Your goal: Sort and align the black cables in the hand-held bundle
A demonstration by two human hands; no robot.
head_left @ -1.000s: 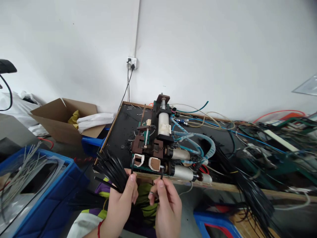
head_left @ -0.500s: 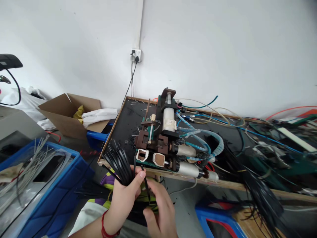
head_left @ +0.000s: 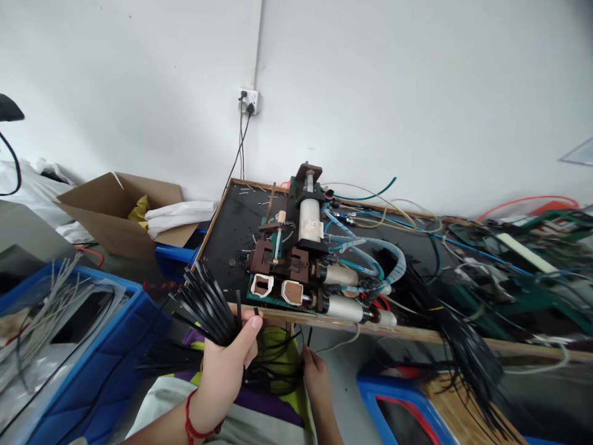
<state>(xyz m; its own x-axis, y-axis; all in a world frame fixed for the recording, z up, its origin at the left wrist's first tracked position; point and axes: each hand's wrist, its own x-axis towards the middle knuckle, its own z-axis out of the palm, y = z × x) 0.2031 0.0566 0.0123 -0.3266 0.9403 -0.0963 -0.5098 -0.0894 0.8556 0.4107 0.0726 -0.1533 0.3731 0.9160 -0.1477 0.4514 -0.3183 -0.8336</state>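
Observation:
My left hand (head_left: 231, 364), with a red cord on the wrist, is closed around a fanned bundle of black cables (head_left: 206, 303). Two cable ends stick up apart from the bundle by the thumb and index finger. Lower right, my right hand (head_left: 317, 374) pinches a single black cable (head_left: 310, 337) whose short end shows above the fingertips. Loose black cables (head_left: 278, 368) lie over the lap on yellow-green and purple cloth, between the two hands. In front of them stands a pneumatic machine (head_left: 282, 266) with brown jaws and two white-edged pads.
The wooden bench edge (head_left: 333, 323) runs just beyond my hands. A tied black cable bundle (head_left: 456, 334) hangs over it at right. Blue bins stand at left (head_left: 99, 346) and lower right (head_left: 370, 395). An open cardboard box (head_left: 106, 216) sits back left; blue air hoses (head_left: 393, 253) curl beside the machine.
My right hand has moved right and away from the left hand, now pinching one cable. The left hand keeps its bundle. The view has shifted slightly.

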